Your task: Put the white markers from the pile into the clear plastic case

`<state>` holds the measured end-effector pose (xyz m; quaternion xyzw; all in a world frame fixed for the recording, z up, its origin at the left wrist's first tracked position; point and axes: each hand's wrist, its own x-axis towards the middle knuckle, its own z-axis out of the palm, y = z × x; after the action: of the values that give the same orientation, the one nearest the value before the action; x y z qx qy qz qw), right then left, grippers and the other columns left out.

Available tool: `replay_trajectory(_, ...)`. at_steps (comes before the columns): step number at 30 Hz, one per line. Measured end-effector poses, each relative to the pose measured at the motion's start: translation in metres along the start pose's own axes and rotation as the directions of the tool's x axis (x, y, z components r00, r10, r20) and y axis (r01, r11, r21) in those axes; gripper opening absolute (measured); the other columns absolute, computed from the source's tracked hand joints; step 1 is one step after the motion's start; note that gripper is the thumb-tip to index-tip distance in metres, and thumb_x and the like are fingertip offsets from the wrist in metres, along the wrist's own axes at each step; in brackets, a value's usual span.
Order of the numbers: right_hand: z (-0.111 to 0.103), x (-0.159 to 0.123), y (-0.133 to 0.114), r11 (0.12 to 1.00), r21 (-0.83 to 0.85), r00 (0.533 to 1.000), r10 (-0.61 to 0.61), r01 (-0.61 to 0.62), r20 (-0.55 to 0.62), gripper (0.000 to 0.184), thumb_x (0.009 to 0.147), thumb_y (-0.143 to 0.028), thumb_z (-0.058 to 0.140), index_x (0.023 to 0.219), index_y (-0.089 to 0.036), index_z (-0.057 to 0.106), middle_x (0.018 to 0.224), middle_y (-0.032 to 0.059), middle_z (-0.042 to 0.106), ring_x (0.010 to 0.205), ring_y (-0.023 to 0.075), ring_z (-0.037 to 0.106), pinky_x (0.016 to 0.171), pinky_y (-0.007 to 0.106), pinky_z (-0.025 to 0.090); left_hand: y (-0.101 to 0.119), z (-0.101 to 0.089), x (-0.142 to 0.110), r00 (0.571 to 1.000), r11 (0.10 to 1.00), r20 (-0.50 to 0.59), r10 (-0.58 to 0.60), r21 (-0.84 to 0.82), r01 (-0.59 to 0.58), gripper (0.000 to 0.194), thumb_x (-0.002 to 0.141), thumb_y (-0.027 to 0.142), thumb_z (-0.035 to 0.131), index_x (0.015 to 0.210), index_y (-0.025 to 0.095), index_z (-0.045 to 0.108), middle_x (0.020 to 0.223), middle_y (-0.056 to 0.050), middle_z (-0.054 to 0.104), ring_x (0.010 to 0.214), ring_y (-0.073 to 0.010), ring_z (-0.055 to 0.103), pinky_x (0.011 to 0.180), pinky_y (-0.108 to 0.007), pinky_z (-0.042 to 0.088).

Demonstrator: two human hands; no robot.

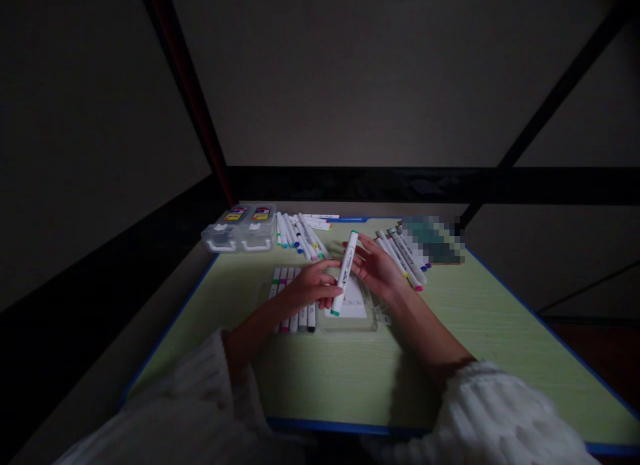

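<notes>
My left hand [311, 286] pinches a white marker [345, 273] with green-tipped caps, held upright and a little tilted over a clear open case [373, 318] on the pale green table [475, 345]. My right hand [376, 265] has its fingers spread, touching the marker's far side. A row of markers [285, 278] lies in the left part of the case, partly hidden under my left hand. Both arms wear white knitted sleeves.
Two closed clear plastic cases [241, 233] stand at the table's back left. Loose markers [300, 235] lie behind the hands, and another group [405, 255] lies to the right beside a blurred dark patch [433, 239]. Dark bars frame the table.
</notes>
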<state>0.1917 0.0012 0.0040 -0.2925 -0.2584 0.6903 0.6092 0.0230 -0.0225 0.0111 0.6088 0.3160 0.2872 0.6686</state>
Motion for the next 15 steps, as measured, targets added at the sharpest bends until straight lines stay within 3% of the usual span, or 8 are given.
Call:
replay_trajectory(6, 0.008, -0.004, 0.001, 0.993, -0.108, 0.999, -0.051, 0.053, 0.017, 0.02, 0.074, -0.016, 0.055, 0.093, -0.023, 0.054, 0.075, 0.0003, 0.067, 0.064, 0.0103, 0.063, 0.053, 0.018, 0.051, 0.002, 0.001, -0.001, 1.0, 1.0, -0.005, -0.024, 0.017, 0.024, 0.057, 0.064, 0.02, 0.063, 0.116, 0.014, 0.041, 0.053, 0.007, 0.053, 0.039, -0.0037, 0.046, 0.039, -0.015, 0.032)
replay_trajectory(15, 0.012, -0.005, 0.001, 0.977, -0.186, 0.995, -0.102, 0.1, -0.003, 0.025, 0.067, -0.016, 0.062, 0.09, -0.022, 0.055, 0.065, -0.0025, 0.066, 0.061, 0.0111, 0.063, 0.052, 0.018, 0.05, -0.002, -0.001, -0.001, 0.998, 0.999, 0.044, -0.034, 0.0, 0.034, 0.059, 0.065, 0.022, 0.064, 0.118, 0.015, 0.038, 0.058, 0.005, 0.057, 0.041, -0.0046, 0.048, 0.038, -0.015, 0.033)
